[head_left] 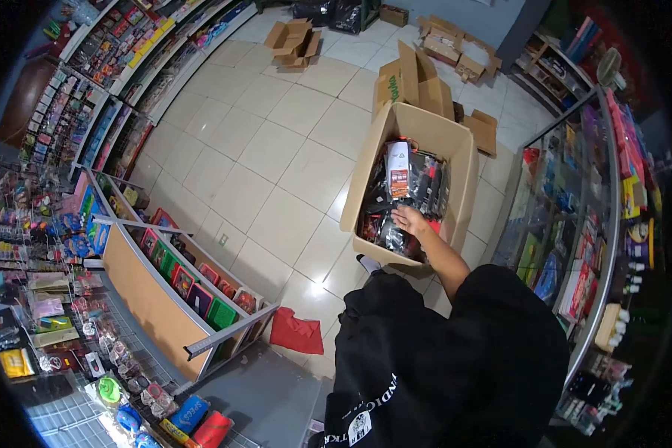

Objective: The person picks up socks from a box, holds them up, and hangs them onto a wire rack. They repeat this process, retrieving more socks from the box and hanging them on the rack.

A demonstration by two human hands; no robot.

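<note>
flattened cardboard boxes lie on the tiled floor. red cloth on floor beside the low display shelf. glass counter at right, stocked with packaged goods.

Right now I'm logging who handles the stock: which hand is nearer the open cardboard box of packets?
Right. The right hand reaches inside the cardboard box, resting on the dark packets. The left hand is out of view, so its place can't be told.
</note>
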